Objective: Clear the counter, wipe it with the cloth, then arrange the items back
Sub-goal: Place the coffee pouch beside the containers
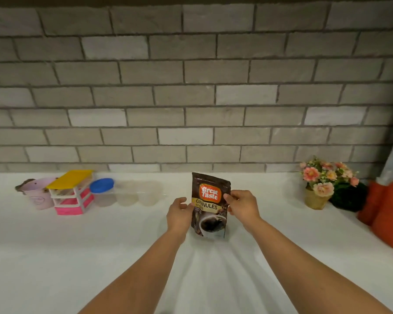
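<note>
Two hands are stretched forward over the white tabletop [55,257], and a dark brown coffee pouch [210,203] is kept upright between them, its base resting on the tabletop near the middle, in front of the wall. The pouch's right edge is pinched by the right hand [242,207] between thumb and curled fingers, about halfway up the pack. The left hand [179,214] is cupped against the pouch's left edge with its fingers loosely curved; whether a real grip is made there cannot be told.

Several other things are lined along the back of the tabletop, against the grey brick wall [191,87]. To the left, well apart from the pouch, a pink bucket [38,197] is set just beside a small pink and white drawer unit [73,200] with a yellow top. Next to that a tub with a blue lid [101,185] is seen, and a row of clear tubs [137,193] follows towards the pouch. To the right, a pot of pink flowers [320,184] is placed near the wall, with a dark green round thing [349,197] just beside it and a big orange jug [388,214] at the frame's edge, partly cut off.

The stretch of tabletop around the pouch is not blocked by any of these; all are kept well to either side.
</note>
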Demonstrator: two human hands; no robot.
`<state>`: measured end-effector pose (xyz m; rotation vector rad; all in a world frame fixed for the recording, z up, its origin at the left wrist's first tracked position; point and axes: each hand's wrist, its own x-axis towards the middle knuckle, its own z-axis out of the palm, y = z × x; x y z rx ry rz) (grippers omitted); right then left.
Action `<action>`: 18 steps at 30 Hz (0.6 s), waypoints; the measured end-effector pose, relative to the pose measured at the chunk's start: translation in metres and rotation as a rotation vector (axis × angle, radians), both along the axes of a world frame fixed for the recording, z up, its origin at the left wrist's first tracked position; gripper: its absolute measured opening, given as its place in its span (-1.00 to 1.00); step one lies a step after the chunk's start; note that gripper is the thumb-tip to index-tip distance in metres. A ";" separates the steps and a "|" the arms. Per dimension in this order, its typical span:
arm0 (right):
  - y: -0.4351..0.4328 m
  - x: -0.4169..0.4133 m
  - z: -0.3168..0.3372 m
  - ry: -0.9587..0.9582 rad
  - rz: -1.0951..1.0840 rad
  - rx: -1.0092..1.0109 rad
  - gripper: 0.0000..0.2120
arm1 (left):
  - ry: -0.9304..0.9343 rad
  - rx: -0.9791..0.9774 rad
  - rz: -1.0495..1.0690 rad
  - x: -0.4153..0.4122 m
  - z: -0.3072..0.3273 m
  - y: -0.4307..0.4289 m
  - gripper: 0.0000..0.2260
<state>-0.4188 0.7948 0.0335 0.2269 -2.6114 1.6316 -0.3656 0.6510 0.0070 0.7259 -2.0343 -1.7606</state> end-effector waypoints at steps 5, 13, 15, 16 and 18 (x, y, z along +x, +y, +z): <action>-0.038 -0.025 -0.005 0.053 0.052 0.065 -0.73 | -0.054 0.032 0.010 -0.008 -0.014 -0.014 -0.84; -0.094 -0.056 -0.014 0.104 0.060 0.062 -0.74 | -0.056 0.082 -0.095 -0.038 -0.028 -0.033 -0.67; -0.106 -0.064 -0.015 0.117 0.047 0.079 -0.74 | -0.035 0.098 -0.106 -0.050 -0.030 -0.040 -0.66; -0.111 -0.068 -0.016 0.121 0.048 0.091 -0.74 | -0.019 0.112 -0.112 -0.056 -0.032 -0.044 -0.67; -0.121 -0.072 -0.019 0.123 0.051 0.110 -0.74 | -0.005 0.136 -0.135 -0.066 -0.035 -0.049 -0.69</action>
